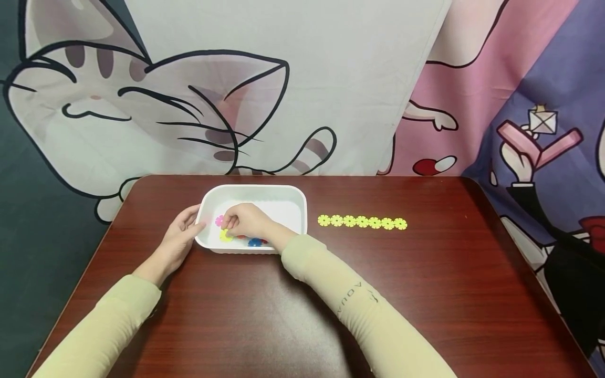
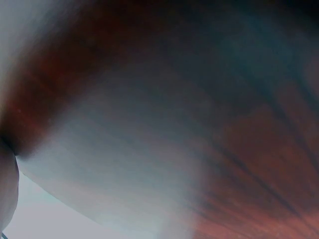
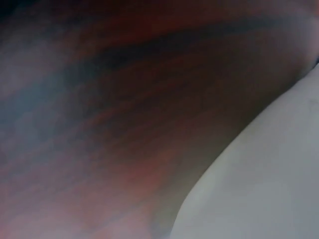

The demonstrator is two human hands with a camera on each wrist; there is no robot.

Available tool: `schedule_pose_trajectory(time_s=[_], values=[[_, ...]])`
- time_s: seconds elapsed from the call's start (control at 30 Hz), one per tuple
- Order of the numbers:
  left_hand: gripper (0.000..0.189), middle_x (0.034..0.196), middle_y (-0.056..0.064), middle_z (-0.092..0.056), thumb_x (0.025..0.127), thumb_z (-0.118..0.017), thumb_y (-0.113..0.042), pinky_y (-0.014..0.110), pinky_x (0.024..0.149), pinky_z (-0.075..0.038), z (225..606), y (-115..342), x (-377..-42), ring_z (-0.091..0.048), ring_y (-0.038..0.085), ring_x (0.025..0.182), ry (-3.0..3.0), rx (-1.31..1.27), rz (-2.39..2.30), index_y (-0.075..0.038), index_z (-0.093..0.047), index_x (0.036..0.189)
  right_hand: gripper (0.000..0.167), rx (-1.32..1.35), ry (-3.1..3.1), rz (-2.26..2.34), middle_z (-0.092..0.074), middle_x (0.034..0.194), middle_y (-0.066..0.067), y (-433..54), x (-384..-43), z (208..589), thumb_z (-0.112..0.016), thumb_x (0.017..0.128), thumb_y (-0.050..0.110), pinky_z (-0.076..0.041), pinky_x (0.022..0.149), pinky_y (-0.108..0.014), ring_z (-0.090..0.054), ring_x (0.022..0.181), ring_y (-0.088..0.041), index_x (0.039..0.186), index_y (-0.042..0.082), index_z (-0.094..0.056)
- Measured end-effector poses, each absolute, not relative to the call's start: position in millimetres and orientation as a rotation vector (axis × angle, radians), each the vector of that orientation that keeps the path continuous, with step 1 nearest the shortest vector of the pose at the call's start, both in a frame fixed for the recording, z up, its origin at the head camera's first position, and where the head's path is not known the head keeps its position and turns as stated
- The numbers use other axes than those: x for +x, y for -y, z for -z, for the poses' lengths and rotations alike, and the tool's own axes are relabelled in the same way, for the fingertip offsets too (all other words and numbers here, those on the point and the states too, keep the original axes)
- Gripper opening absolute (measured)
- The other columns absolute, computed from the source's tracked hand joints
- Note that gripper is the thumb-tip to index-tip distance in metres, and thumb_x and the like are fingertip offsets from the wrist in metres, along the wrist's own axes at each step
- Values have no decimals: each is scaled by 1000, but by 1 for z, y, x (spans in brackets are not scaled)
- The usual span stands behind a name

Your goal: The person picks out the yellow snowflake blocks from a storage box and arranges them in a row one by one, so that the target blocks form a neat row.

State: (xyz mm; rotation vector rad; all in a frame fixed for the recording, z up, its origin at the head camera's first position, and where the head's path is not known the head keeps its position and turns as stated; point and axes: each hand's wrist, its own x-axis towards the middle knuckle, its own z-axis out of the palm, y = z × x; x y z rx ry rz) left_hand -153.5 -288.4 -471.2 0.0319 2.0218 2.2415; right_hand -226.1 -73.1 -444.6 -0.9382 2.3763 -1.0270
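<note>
A white plastic tray [image 1: 288, 197] stands near the far edge of the table. My left hand [image 1: 177, 236] grips its left end, the thumb over the rim and the fingers along the outside. Inside the tray, my right hand [image 1: 248, 220] has curled fingers and pinches a yellow flower-shaped plastic piece [image 1: 226, 236] near the left side. Close by lie a pink flower-shaped piece [image 1: 219, 220] and a blue one [image 1: 254, 242]. Some red shows under the right hand, which hides part of the contents. Both wrist views are blurred and show no fingers clearly at work.
To the right of the tray, a straight row of several yellow flower-shaped pieces [image 1: 362, 221] lies on the brown wooden table [image 1: 264, 315]. A cloth with a cartoon cat [image 1: 189, 115] hangs behind the table's far edge.
</note>
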Motion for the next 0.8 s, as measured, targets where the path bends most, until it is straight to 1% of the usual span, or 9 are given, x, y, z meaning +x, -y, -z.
schedule_pose_trajectory(time_s=[0.13,0.5,0.7,0.8], values=[[36,135,-17,-53,108,-55,-3,7,101,-49,471,288,-153,-55,-13,122,-2026,30,-2235,-20,-49,139,11,-923,-2357,1061,-77,91,-6,72,-225,442,-83,92,8,-48,75,-9,-61,78,-3,102,5,-79],[40,133,-19,-56,107,-54,0,8,101,-49,470,288,-153,-57,-12,122,-1973,39,-2293,-11,-45,144,8,-969,-2403,1023,-75,89,-1,71,-222,438,-81,94,11,-46,75,-7,-60,78,-1,101,8,-79],[36,133,-20,-56,107,-54,-1,7,102,-49,471,289,-153,-56,-13,122,-1986,42,-2278,-19,-50,138,10,-992,-2414,1091,-77,92,-3,69,-219,435,-79,95,10,-46,77,-7,-63,81,-3,105,8,-80],[35,133,-19,-55,108,-55,-2,7,102,-49,472,289,-153,-57,-13,122,-1988,41,-2269,-19,-50,138,10,-1003,-2419,1146,-78,91,-3,67,-217,432,-79,94,8,-48,76,-8,-63,79,-3,103,9,-81]])
